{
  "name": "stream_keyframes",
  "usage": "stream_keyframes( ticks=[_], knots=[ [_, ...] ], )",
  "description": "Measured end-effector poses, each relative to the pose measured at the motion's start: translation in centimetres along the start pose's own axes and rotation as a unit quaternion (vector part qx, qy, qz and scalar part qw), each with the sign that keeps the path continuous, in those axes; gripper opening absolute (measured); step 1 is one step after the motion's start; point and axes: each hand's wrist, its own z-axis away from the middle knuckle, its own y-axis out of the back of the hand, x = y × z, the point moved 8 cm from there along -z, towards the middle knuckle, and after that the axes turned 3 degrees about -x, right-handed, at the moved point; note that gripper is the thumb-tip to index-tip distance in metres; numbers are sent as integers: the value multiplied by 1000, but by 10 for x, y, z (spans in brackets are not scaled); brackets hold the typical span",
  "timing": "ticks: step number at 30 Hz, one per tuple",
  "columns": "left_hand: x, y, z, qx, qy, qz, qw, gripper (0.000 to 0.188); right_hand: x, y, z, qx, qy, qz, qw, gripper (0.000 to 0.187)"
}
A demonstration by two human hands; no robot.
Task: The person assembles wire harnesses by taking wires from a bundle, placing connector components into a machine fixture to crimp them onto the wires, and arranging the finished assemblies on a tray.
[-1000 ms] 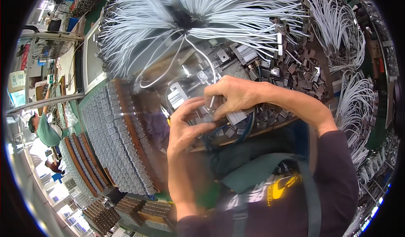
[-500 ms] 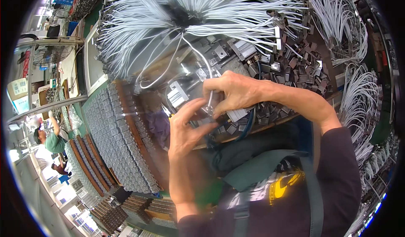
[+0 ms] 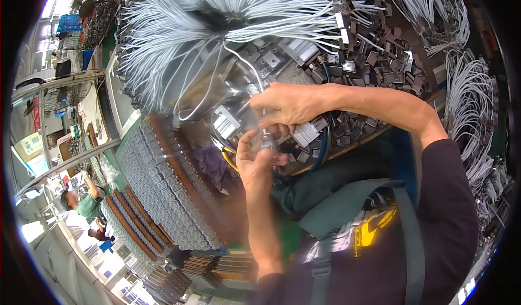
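Observation:
A single white cable (image 3: pixel 247 61) runs from the big bundle of white cables (image 3: pixel 282 23) down to my hands. Curled fingers of my right hand (image 3: pixel 287 105) grip this cable close to its lower end. Just below, my left hand (image 3: pixel 256 161) pinches a small shiny piece (image 3: pixel 267 140), clear or metallic, at the cable's end. Its exact kind is too blurred to make out. Both hands are held close together over the near edge of the bench, in front of metal fixtures such as a silver block cylinder (image 3: pixel 226 121).
Small dark metal pieces (image 3: pixel 374 61) lie heaped at the right of the bench. More white cables (image 3: pixel 469 104) hang along the right side. Rows of grey parts on brown strips (image 3: pixel 163 180) stand at the left. A purple cloth (image 3: pixel 210 161) lies beside the fixtures. Another person (image 3: pixel 87 204) is far left.
My left hand has moved right and up, from fingers apart to closed on the small piece. My right hand stays on the cable, its fingers now more curled. The view has shifted slightly.

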Motion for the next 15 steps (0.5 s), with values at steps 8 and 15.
stream_keyframes(
  ticks=[8,15],
  knots=[
    [-3,-13,-5,60,-114,-177,976,42,0,8,8,93,37,117,988,23],
    [-8,-14,-13,92,-142,-194,966,28,-4,11,13,99,38,204,973,44]
  ],
)
